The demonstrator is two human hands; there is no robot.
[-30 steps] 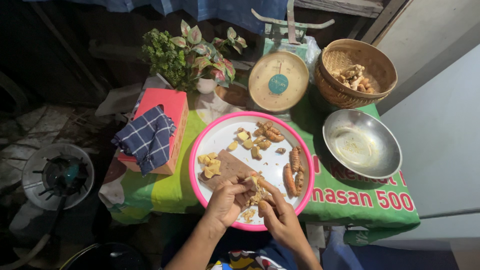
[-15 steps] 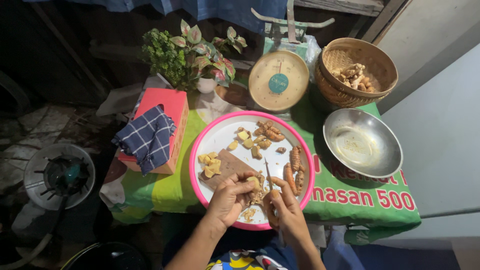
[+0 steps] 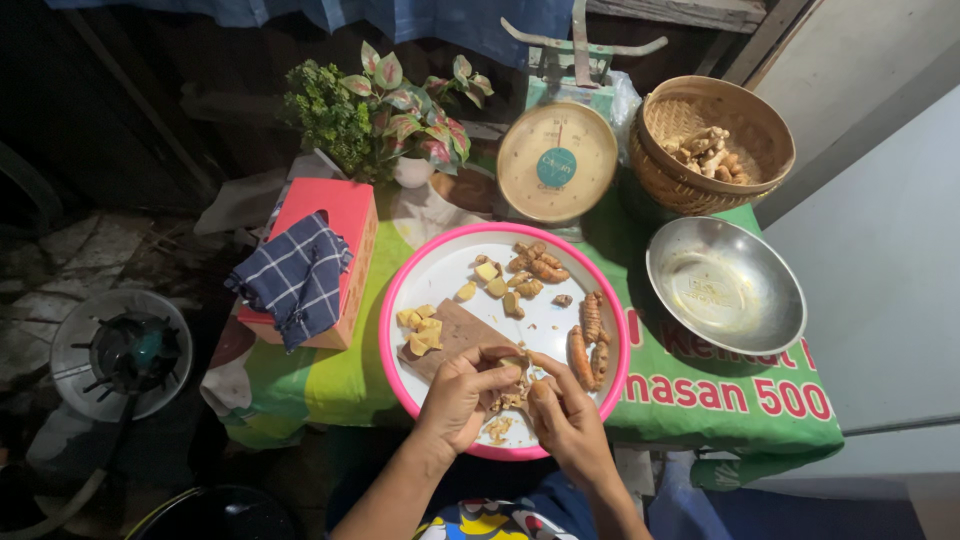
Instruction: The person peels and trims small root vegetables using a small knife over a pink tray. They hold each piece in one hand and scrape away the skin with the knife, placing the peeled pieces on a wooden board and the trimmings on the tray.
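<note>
A white tray with a pink rim [image 3: 425, 285] lies on the table in front of me. My left hand [image 3: 462, 395] and my right hand [image 3: 565, 415] meet over its near edge, both pinching a small pale root piece [image 3: 515, 368]. Peelings [image 3: 497, 428] lie under them. A brown cutting board [image 3: 462, 335] on the tray carries yellow cut chunks [image 3: 420, 328]. More cut pieces [image 3: 490, 275] and whole orange-brown roots [image 3: 590, 335] lie further back and to the right. Whether a blade is in my right hand is hidden.
An empty steel bowl [image 3: 725, 285] sits right of the tray, a woven basket of roots [image 3: 712, 140] behind it. A dial scale [image 3: 557, 160], potted plants [image 3: 385, 105] and a red box with a checked cloth [image 3: 300, 270] stand at the back and left. A stove [image 3: 120, 350] is on the floor.
Both hands have shifted slightly on the tray's near edge, staying together on the root piece. Nothing else moved.
</note>
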